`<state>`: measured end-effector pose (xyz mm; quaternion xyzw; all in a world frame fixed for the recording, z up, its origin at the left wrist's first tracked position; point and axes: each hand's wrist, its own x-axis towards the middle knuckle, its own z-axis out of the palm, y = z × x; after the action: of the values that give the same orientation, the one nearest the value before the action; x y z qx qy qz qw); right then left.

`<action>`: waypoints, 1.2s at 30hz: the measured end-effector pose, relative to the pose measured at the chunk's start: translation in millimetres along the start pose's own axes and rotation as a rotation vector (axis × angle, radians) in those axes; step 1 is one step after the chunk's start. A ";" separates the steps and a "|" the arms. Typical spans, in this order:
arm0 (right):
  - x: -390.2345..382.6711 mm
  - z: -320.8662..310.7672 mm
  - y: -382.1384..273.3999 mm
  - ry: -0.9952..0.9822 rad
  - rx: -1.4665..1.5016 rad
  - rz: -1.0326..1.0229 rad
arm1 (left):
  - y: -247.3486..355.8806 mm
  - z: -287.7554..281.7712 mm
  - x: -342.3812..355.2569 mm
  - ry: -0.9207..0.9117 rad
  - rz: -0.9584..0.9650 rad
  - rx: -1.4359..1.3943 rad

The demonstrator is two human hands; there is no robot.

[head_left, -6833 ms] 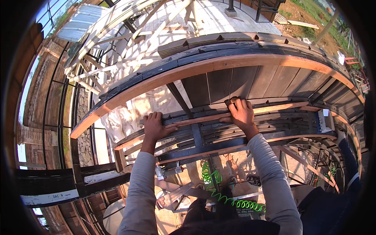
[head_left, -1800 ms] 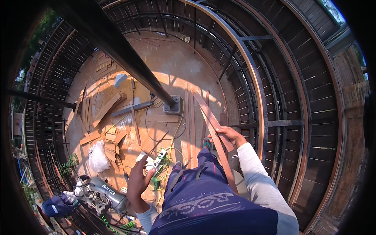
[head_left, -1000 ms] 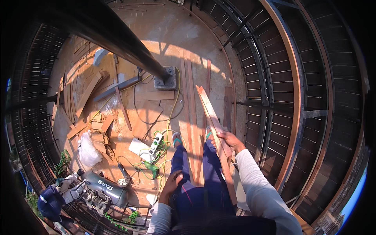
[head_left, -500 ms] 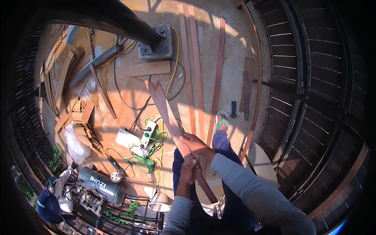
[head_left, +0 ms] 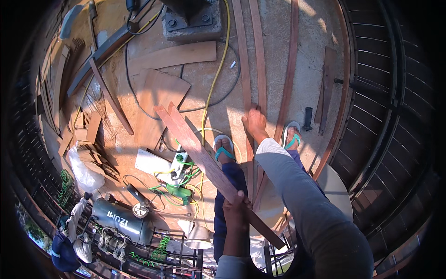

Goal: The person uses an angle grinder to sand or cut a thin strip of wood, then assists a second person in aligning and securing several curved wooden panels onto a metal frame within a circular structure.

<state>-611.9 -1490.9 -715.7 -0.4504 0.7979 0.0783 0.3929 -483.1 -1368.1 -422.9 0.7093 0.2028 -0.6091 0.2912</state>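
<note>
My left hand [head_left: 238, 208] is closed around a pair of reddish-brown wooden slats [head_left: 204, 160]. They lie nearly together and slant up to the left, their far ends slightly fanned apart. My right hand [head_left: 254, 124] reaches down and away, its fingers curled over a long wooden strip [head_left: 243, 60] on the floor; the fingertips are partly hidden. Beside that strip runs a second long strip [head_left: 259, 51], and farther right a third, darker strip [head_left: 290, 56]. My sandalled feet stand on either side of the right forearm.
At left are a power strip [head_left: 178, 165] with tangled cords, a green power tool [head_left: 179, 192], an angle grinder [head_left: 134, 197] and a dark air tank [head_left: 121, 221]. Wood offcuts [head_left: 88, 160] pile farther left. A bolted post base [head_left: 193, 21] stands ahead, with a yellow cord [head_left: 216, 74] alongside.
My right hand has let go of the slats and moved forward to the long floor strip. The left hand still grips the slats. The whole view has shifted, and my left foot now shows.
</note>
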 end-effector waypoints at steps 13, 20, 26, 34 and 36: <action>-74.6 -142.0 40.5 -0.222 1.306 -0.089 | -24.8 12.4 2.7 -0.133 0.152 0.419; -120.7 -279.7 19.1 0.254 1.138 -0.037 | -18.9 47.0 17.1 -0.405 0.152 0.596; -158.8 -347.0 22.4 0.300 1.271 -0.282 | -3.9 140.9 114.7 -0.520 0.261 0.597; -206.8 -399.9 9.9 0.451 1.176 -0.499 | 4.9 169.8 165.6 -0.541 0.574 0.839; -221.7 -404.5 12.1 0.464 1.256 -0.495 | 0.1 134.6 148.0 -0.593 0.579 0.925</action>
<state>-783.1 -1531.9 -289.2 -0.3120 0.6297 -0.5854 0.4043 -557.5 -1466.9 -580.1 0.5887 -0.3722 -0.7015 0.1509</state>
